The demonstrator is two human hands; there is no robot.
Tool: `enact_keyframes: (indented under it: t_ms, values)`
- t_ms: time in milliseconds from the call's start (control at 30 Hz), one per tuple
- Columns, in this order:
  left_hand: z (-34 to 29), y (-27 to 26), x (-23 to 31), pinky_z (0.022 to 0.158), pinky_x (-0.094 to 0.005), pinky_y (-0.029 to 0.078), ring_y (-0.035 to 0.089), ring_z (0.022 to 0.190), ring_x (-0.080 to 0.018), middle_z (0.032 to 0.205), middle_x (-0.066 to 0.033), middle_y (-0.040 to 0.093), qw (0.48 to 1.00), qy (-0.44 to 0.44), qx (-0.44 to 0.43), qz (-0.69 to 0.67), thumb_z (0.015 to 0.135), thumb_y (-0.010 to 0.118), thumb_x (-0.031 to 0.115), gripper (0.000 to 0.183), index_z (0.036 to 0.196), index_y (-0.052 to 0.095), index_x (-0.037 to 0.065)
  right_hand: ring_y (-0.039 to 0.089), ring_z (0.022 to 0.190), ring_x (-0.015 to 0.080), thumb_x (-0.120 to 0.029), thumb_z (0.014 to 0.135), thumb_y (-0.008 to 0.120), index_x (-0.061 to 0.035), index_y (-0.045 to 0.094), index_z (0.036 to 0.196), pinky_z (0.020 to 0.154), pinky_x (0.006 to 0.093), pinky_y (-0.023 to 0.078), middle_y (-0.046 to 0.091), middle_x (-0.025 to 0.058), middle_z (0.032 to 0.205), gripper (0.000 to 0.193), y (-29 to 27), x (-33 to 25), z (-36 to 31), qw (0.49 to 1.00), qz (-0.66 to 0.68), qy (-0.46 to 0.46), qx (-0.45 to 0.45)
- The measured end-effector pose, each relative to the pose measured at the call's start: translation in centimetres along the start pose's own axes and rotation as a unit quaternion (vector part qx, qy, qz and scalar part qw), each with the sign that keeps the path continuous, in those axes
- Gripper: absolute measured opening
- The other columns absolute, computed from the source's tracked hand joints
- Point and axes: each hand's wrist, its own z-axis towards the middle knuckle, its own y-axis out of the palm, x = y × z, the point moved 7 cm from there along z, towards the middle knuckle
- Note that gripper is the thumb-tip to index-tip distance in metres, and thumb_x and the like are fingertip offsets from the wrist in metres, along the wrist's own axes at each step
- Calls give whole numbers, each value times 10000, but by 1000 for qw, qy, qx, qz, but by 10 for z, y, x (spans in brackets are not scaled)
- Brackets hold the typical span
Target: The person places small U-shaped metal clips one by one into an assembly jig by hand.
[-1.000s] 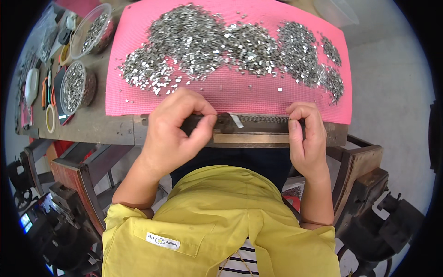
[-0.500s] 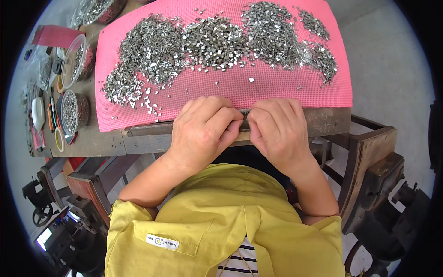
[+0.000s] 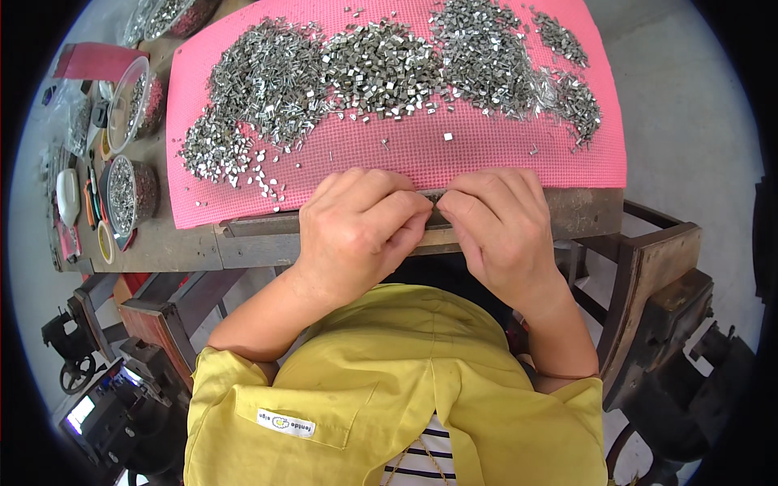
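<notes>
My left hand (image 3: 356, 231) and my right hand (image 3: 502, 223) meet at the near edge of a pink mat (image 3: 486, 158), fingertips together. Both pinch a thin dark metal strip (image 3: 433, 198) that lies along the table edge; most of it is hidden under the fingers. A wide heap of small shiny metal pieces (image 3: 365, 65) covers the far part of the mat. A few loose pieces (image 3: 447, 136) lie apart, just beyond my fingers.
The wooden table (image 3: 178, 247) holds clear round containers of metal pieces (image 3: 126, 194) and small tools at the left. A red flat item (image 3: 93, 61) lies at the far left. Dark machines (image 3: 121, 397) stand below left, and a wooden frame (image 3: 648, 283) stands at the right.
My hands were apart along the strip a second ago; the right hand has slid left until both meet at the middle. The view has shifted slightly nearer.
</notes>
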Motion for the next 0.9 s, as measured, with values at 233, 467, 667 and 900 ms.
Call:
enact_keyframes:
  t_ms: [233,467,667,900]
  values:
    - [3,-1,-6,691,-371,515,635,792,-248,891,-16,681,996,-54,-17,-68,714,827,60,232,910,720,122,656,884,260,-18,742,769,-59,718,911,805,390,479,707,53,962,181,-3,13,-8,996,71,31,34]
    - [6,0,-6,698,-375,519,635,795,-261,898,-24,684,995,-63,-21,-70,727,818,53,244,943,727,120,666,863,272,7,732,793,-57,723,906,798,389,489,723,58,932,198,-4,18,-6,990,114,72,48]
    - [2,-12,-6,753,-364,525,673,845,-292,931,-115,707,995,-23,-3,-98,732,801,-10,262,976,717,31,669,881,286,-1,729,803,-57,724,925,839,400,497,716,73,935,219,-4,21,-8,987,137,71,52]
    - [-57,-58,-33,862,-381,538,679,931,-309,1068,-134,754,995,15,48,81,652,819,4,449,1095,755,35,588,1147,338,-94,686,860,-97,739,1159,946,450,479,654,87,1212,488,-21,33,-21,996,45,72,7]
